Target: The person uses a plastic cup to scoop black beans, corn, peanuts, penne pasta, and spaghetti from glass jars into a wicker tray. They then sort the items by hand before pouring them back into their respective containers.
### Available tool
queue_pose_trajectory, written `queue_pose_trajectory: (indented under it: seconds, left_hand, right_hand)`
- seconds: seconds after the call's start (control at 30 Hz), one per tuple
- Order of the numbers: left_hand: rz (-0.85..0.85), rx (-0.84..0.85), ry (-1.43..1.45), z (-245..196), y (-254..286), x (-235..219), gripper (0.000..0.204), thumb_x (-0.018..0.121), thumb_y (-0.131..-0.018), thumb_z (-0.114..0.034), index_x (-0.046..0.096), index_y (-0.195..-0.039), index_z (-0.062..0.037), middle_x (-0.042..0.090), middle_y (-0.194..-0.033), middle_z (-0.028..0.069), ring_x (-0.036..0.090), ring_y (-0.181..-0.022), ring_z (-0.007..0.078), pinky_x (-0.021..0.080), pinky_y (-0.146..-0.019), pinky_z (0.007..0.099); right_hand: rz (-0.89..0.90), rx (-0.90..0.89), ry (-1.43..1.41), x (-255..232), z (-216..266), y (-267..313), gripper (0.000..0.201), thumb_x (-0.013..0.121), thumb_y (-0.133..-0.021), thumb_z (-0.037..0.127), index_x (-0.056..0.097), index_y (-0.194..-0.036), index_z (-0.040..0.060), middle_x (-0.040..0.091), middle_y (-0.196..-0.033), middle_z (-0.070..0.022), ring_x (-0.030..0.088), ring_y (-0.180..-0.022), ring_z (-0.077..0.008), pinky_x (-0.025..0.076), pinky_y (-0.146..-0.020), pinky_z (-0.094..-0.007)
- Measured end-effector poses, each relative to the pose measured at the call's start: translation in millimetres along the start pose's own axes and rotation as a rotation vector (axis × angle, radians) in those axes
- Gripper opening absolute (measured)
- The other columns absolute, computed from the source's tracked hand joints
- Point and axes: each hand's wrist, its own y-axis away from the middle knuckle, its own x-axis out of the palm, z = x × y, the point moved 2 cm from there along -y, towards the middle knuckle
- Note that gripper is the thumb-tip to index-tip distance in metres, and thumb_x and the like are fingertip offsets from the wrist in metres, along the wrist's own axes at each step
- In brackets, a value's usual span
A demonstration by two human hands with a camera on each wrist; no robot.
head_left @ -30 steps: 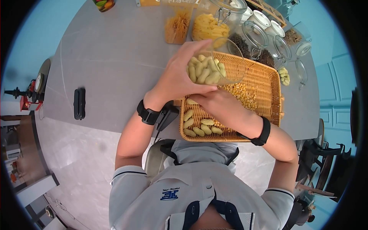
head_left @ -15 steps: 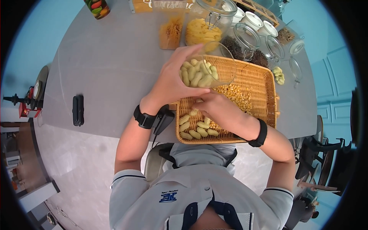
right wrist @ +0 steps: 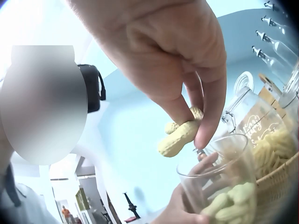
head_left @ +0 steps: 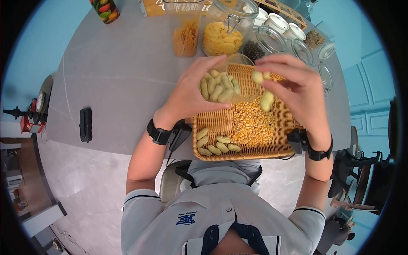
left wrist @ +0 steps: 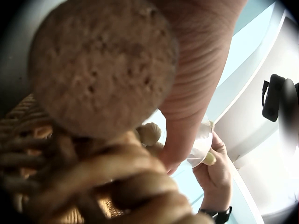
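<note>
My left hand (head_left: 187, 91) grips a clear glass cup (right wrist: 219, 177), tilted with its mouth to the right over the wicker basket (head_left: 242, 157). Several peanuts (head_left: 217, 87) in their shells lie inside the cup. Beside its rim, my right hand (head_left: 304, 89) pinches peanuts (right wrist: 180, 139) between thumb and fingertips; the right wrist view shows them just above the cup's mouth. Corn kernels (head_left: 253, 125) are heaped in the middle of the basket. More loose peanuts (head_left: 222, 147) lie at its near left corner. In the left wrist view the basket's handle and weave hide most of the cup.
Behind the basket stand a glass jar of pasta (head_left: 223, 38), a tall container of thin pasta (head_left: 185, 38) and a jar of dark beads (head_left: 255, 49) with its lid raised. White lidded pots (head_left: 278, 23) sit farther back. A black case (head_left: 86, 124) lies on the grey table's left side.
My right hand has lifted from the basket's left part and moved right and up, now holding peanuts by the cup's mouth. The left hand keeps the cup in nearly the same place.
</note>
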Motion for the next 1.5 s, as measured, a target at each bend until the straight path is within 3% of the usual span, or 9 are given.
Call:
queue_pose_trajectory:
  seconds: [0.23,0.43,0.53,0.63,0.73,0.83,0.93,1.13,1.5]
  left_hand:
    - [0.027,-0.005,0.068,-3.3,1.4,0.9,0.101,0.098,-0.062,-0.028,0.049,-0.148,-0.0112,0.057,-0.140,0.0095,0.055,-0.129,0.0264,0.046,-0.109,0.0397]
    - [0.013,0.004,0.093,0.8,1.8,2.0,0.099,0.096,-0.063,-0.026,0.048,-0.148,-0.0116,0.055,-0.140,0.0104,0.055,-0.128,0.0276,0.046,-0.109,0.0400]
    - [-0.001,0.014,0.108,-0.6,1.9,2.4,0.096,0.094,-0.064,-0.022,0.047,-0.147,-0.0111,0.054,-0.138,0.0130,0.055,-0.127,0.0322,0.046,-0.107,0.0407]
    - [-0.024,0.039,0.100,3.3,2.2,2.7,0.098,0.094,-0.063,-0.023,0.045,-0.147,-0.0098,0.053,-0.138,0.0131,0.055,-0.128,0.0318,0.045,-0.108,0.0407]
    - [-0.053,0.067,0.077,7.1,2.5,3.4,0.100,0.095,-0.063,-0.025,0.044,-0.148,-0.0102,0.052,-0.141,0.0123,0.054,-0.130,0.0301,0.044,-0.110,0.0411]
    - [-0.041,0.025,0.084,9.7,4.3,3.2,0.105,0.098,-0.062,-0.028,0.042,-0.150,-0.0122,0.053,-0.144,0.0101,0.053,-0.132,0.0273,0.042,-0.112,0.0421]
    - [-0.042,-0.012,0.115,10.9,4.8,3.1,0.106,0.098,-0.061,-0.029,0.042,-0.150,-0.0119,0.052,-0.145,0.0102,0.053,-0.133,0.0272,0.042,-0.112,0.0422]
    - [-0.077,0.045,0.079,11.3,4.6,2.8,0.107,0.099,-0.061,-0.028,0.042,-0.150,-0.0097,0.052,-0.145,0.0105,0.053,-0.133,0.0262,0.042,-0.114,0.0423]
    - [-0.060,0.020,0.067,7.7,4.2,2.4,0.106,0.098,-0.061,-0.029,0.042,-0.149,-0.0085,0.053,-0.143,0.0113,0.054,-0.131,0.0265,0.043,-0.113,0.0425]
  right_hand:
    - [0.047,-0.209,0.230,29.7,-11.4,-9.2,0.025,0.075,-0.080,-0.005,0.074,-0.104,0.0017,0.071,-0.110,-0.0129,0.070,-0.088,-0.0351,0.058,-0.076,-0.0377]
    - [0.087,-0.152,0.171,24.7,-8.0,-5.3,0.021,0.076,-0.083,-0.002,0.077,-0.103,0.0027,0.073,-0.114,-0.0128,0.072,-0.092,-0.0320,0.058,-0.078,-0.0358]
    - [0.125,-0.070,0.099,18.9,-2.5,0.1,0.027,0.074,-0.083,-0.005,0.078,-0.108,0.0034,0.072,-0.126,-0.0131,0.072,-0.108,-0.0239,0.058,-0.090,-0.0322]
    - [0.154,-0.063,0.045,9.9,5.7,4.7,0.029,0.073,-0.082,-0.008,0.078,-0.109,0.0002,0.071,-0.127,-0.0173,0.070,-0.114,-0.0272,0.057,-0.094,-0.0332]
    - [0.141,-0.082,-0.009,5.8,15.0,7.7,0.027,0.071,-0.081,-0.011,0.077,-0.107,-0.0035,0.071,-0.126,-0.0186,0.070,-0.112,-0.0281,0.057,-0.093,-0.0340]
    - [0.057,-0.172,0.071,6.8,16.3,14.3,0.019,0.077,-0.080,-0.003,0.079,-0.099,0.0006,0.075,-0.114,-0.0130,0.073,-0.095,-0.0249,0.058,-0.079,-0.0315]
    - [0.201,-0.240,-0.005,13.4,21.8,29.3,0.019,0.079,-0.078,0.001,0.078,-0.097,0.0022,0.075,-0.109,-0.0116,0.073,-0.093,-0.0258,0.059,-0.079,-0.0328]
    - [0.648,-0.325,0.161,90.0,-5.1,52.5,0.039,0.080,-0.077,0.014,0.071,-0.115,0.0084,0.062,-0.123,-0.0102,0.064,-0.111,-0.0296,0.054,-0.095,-0.0409]
    - [0.702,-0.433,0.236,121.8,-11.4,57.1,0.029,0.071,-0.080,0.014,0.070,-0.109,0.0093,0.057,-0.117,-0.0071,0.056,-0.118,-0.0262,0.051,-0.097,-0.0391]
